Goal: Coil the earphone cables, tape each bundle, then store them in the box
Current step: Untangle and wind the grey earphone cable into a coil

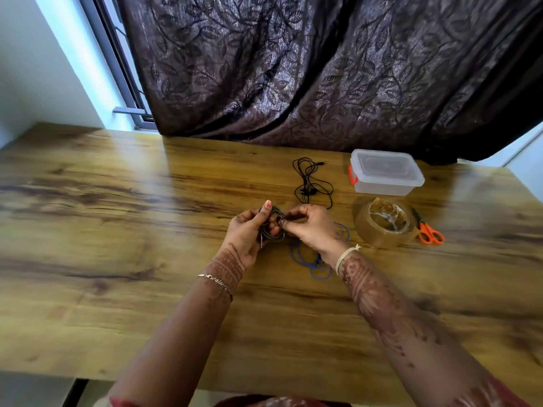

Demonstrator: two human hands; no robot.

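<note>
My left hand (249,230) grips a coiled dark earphone cable (271,235) above the wooden table (117,218), thumb raised over the coil. My right hand (308,227) pinches the same coil at its right side. A loose black earphone cable (311,182) lies uncoiled farther back. Loops of a blue earphone cable (311,267) lie on the table under my right wrist. A clear plastic box (385,173) with its lid on and a red clip stands at the back right. A roll of brown tape (382,223) lies flat in front of the box.
Orange-handled scissors (429,230) lie just right of the tape roll. A dark patterned curtain (323,69) hangs along the table's far edge. The near table edge runs below my forearms.
</note>
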